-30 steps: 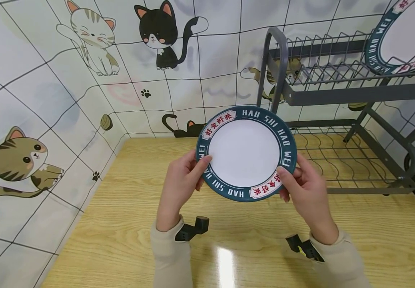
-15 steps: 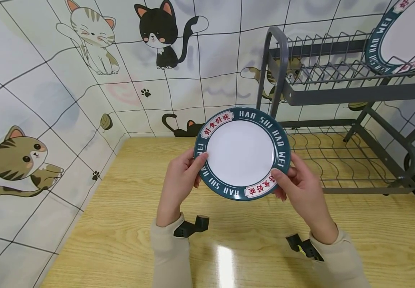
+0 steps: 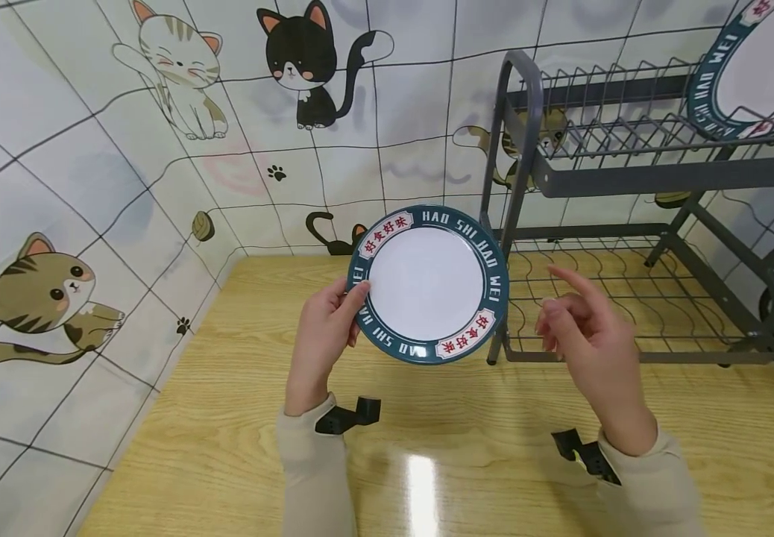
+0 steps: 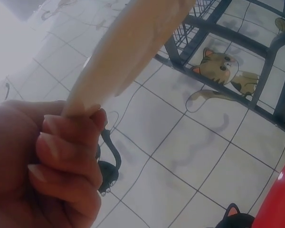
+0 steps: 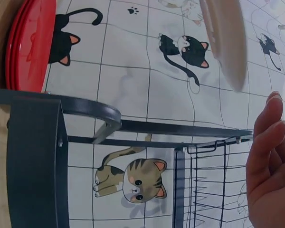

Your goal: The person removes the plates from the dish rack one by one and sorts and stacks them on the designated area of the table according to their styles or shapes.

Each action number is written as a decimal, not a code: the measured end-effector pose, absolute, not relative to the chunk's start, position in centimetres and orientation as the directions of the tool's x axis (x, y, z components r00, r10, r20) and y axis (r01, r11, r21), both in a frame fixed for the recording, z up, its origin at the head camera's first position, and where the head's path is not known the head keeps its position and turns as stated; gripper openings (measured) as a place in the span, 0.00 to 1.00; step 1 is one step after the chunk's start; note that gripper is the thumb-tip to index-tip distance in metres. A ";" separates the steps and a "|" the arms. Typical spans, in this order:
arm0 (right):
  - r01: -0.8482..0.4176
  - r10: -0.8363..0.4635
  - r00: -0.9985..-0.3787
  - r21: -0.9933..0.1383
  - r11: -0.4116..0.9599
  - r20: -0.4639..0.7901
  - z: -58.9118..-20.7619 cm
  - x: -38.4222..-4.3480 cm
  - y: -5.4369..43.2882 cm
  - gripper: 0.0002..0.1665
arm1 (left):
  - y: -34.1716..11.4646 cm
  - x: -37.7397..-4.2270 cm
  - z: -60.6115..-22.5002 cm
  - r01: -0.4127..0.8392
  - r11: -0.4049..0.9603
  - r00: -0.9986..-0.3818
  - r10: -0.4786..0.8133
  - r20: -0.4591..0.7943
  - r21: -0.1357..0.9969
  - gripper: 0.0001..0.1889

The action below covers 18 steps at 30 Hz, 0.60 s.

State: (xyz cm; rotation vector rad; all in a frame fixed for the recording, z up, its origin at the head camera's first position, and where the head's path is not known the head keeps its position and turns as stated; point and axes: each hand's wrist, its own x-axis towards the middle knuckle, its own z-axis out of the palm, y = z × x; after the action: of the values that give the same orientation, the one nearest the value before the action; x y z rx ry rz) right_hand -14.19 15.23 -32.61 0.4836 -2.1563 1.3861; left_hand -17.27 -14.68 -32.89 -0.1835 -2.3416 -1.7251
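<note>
My left hand [image 3: 323, 335] grips a round plate [image 3: 427, 283] by its left rim, thumb on the front. The plate has a white middle and a dark teal rim with white letters and red characters; its face is tilted up towards the head camera. In the left wrist view, the fingers of the left hand [image 4: 66, 156] curl behind the plate's pale underside [image 4: 128, 52]. To the right, clear of the plate, my right hand [image 3: 591, 343] hangs in the air, index finger extended and the others loosely curled. The right wrist view shows a gap between this hand [image 5: 273, 175] and the plate [image 5: 228, 42].
A grey two-tier dish rack [image 3: 675, 179] stands at the right on the wooden table [image 3: 226, 447]. On its upper tier leans a similar plate [image 3: 769, 67]. Stacked red dishes [image 5: 33, 47] appear in the right wrist view, left of the rack. Cat-patterned tiled walls [image 3: 414, 97] close the back and left.
My right hand has let go of the plate's right rim and moved right. The left hand has carried the plate a little to the left.
</note>
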 end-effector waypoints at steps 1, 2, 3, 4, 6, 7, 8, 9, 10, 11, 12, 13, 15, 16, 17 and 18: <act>-0.566 -0.008 -0.788 -0.718 0.404 0.616 -32.6 -14.2 15.4 0.24 | -14.8 -17.4 -33.0 0.229 0.297 -0.967 -0.039 0.251 0.927 0.20; -0.573 0.002 -0.781 -0.717 0.396 0.625 -32.5 -14.3 15.6 0.23 | -14.9 -17.5 -33.2 0.226 0.292 -0.968 -0.044 0.249 0.929 0.20; -0.579 0.009 -0.773 -0.713 0.395 0.634 -32.4 -14.3 15.9 0.22 | -15.1 -17.6 -33.3 0.222 0.287 -0.968 -0.049 0.246 0.932 0.20; -0.590 0.015 -0.762 -0.704 0.395 0.647 -32.3 -14.4 16.1 0.21 | -15.2 -17.8 -33.5 0.217 0.285 -0.969 -0.057 0.242 0.934 0.21; -0.613 0.026 -0.737 -0.684 0.396 0.675 -32.1 -14.6 16.5 0.19 | -15.6 -18.0 -33.8 0.199 0.281 -0.970 -0.078 0.229 0.939 0.21; -0.622 0.035 -0.721 -0.669 0.407 0.692 -31.9 -14.7 16.7 0.18 | -15.7 -18.0 -34.0 0.187 0.279 -0.972 -0.090 0.219 0.942 0.21; -0.630 0.047 -0.703 -0.653 0.420 0.709 -31.6 -14.8 17.0 0.17 | -15.9 -18.1 -34.1 0.173 0.277 -0.973 -0.101 0.208 0.945 0.21; -0.641 0.057 -0.684 -0.636 0.430 0.728 -31.4 -14.9 17.2 0.16 | -16.1 -18.1 -34.2 0.159 0.276 -0.974 -0.113 0.196 0.948 0.20; -0.652 0.066 -0.663 -0.618 0.440 0.746 -31.0 -15.0 17.5 0.15 | -16.2 -18.1 -34.2 0.147 0.269 -0.974 -0.127 0.186 0.952 0.19; -0.655 0.078 -0.649 -0.607 0.450 0.757 -30.7 -15.1 17.7 0.14 | -16.3 -18.1 -34.2 0.136 0.264 -0.974 -0.140 0.178 0.955 0.18; -0.650 0.087 -0.639 -0.597 0.470 0.764 -30.3 -15.2 18.0 0.14 | -16.4 -18.0 -34.1 0.130 0.261 -0.973 -0.152 0.173 0.957 0.17; -0.645 0.095 -0.629 -0.587 0.489 0.771 -29.9 -15.3 18.3 0.14 | -16.4 -17.9 -34.0 0.124 0.258 -0.972 -0.164 0.170 0.958 0.16; -0.630 0.107 -0.615 -0.569 0.528 0.781 -29.0 -15.5 19.0 0.14 | -16.4 -17.7 -33.7 0.115 0.251 -0.969 -0.186 0.164 0.961 0.15; -0.618 0.110 -0.610 -0.559 0.553 0.784 -28.5 -15.6 19.4 0.14 | -16.4 -17.6 -33.6 0.111 0.247 -0.967 -0.197 0.162 0.963 0.14; -0.603 0.113 -0.606 -0.548 0.580 0.787 -28.0 -15.7 19.7 0.14 | -16.4 -17.5 -33.6 0.106 0.249 -0.966 -0.204 0.159 0.963 0.14; -0.588 0.117 -0.601 -0.537 0.605 0.790 -27.5 -15.8 20.0 0.15 | -16.4 -17.5 -33.6 0.101 0.250 -0.964 -0.213 0.156 0.963 0.14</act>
State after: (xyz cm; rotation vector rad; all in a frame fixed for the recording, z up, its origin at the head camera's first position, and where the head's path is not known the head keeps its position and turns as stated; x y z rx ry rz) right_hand -15.83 20.03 -27.51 0.3728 -1.9815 1.0489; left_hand -17.45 -16.42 -33.56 0.1046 -2.2691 -1.7773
